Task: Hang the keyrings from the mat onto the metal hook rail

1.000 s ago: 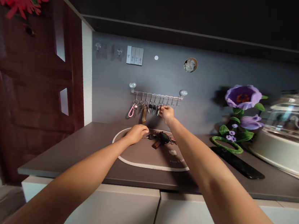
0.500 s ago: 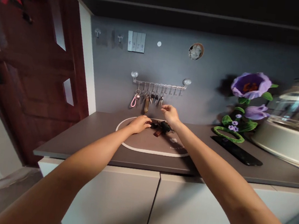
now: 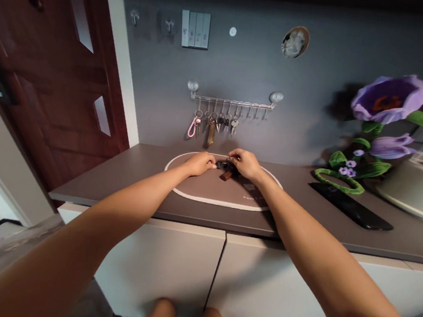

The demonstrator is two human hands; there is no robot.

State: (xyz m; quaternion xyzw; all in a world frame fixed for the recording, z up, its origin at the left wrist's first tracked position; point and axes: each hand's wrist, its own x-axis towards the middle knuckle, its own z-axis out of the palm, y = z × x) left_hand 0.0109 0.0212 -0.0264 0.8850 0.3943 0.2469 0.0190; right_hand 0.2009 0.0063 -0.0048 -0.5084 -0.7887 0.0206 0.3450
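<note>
A small bunch of keys lies on the oval brown mat [image 3: 210,200], with a dark key fob [image 3: 220,165] and a brown tag [image 3: 226,175] showing between my hands. My left hand [image 3: 200,164] rests on the mat, its fingers bent and pinched at the left edge of the fob. From the right, my right hand [image 3: 246,164] reaches over the bunch with curled fingers and hides part of it. Above, several key rings hang on a clear hook rail [image 3: 234,102] on the wall, among them a pink strap [image 3: 192,127] and a brown holder [image 3: 211,134].
On the right of the counter [image 3: 115,188] stand a purple flower decoration [image 3: 390,101], a long black object [image 3: 352,206] and a white appliance [image 3: 419,189] with a clear top. A dark red door [image 3: 56,103] is at the left. White cabinet doors [image 3: 168,261] are below.
My right hand has come down from beside the hanging keys to the bunch on the mat. The left hand stays by the fob. The view has tilted downward.
</note>
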